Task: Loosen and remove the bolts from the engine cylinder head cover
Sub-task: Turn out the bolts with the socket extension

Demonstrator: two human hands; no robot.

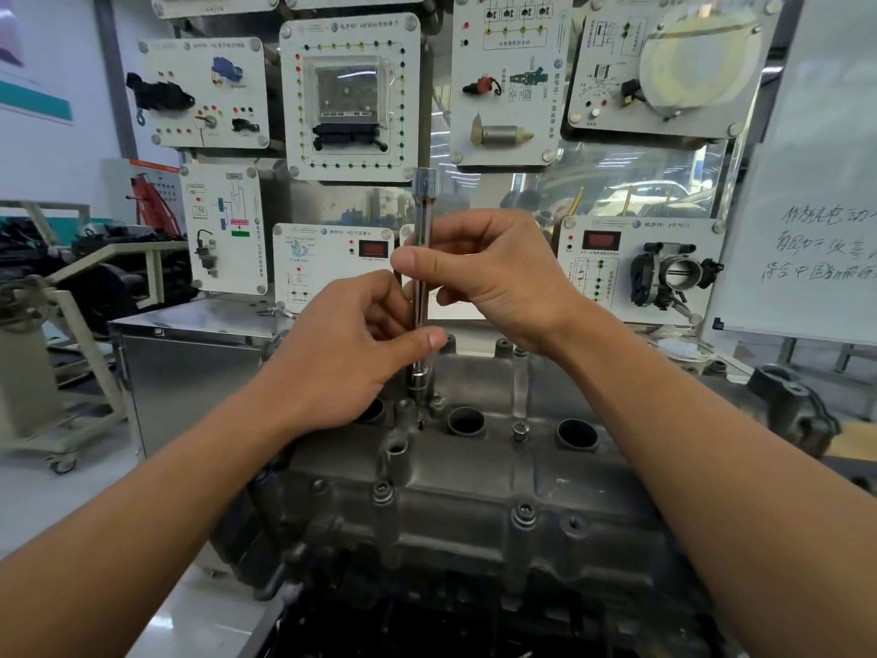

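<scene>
Centrally, item 1: cyl. head cover [474, 491], grey cast metal, dull and grimy, is seen atop an engine at mid-frame, w/ open round wells [466, 421] along its top. Bolts [524, 515] are seated along the near edge; a lone bolt [521, 429] stands between two wells.

Item 2: long ext. bar w/ socket [419, 306] is held upright, its lower end set on the cover's far side, beside the left well. It is pinched low down by the left hand [351, 358], thumb against fingers, and higher up by the right hand [498, 277], fingers curled round the shaft.

Bkgd: white training panels [351, 97] w/ mounted parts; whiteboard [807, 239] w/ handwriting at right; steel cabinet [190, 372] at left; pale floor [57, 505].
</scene>
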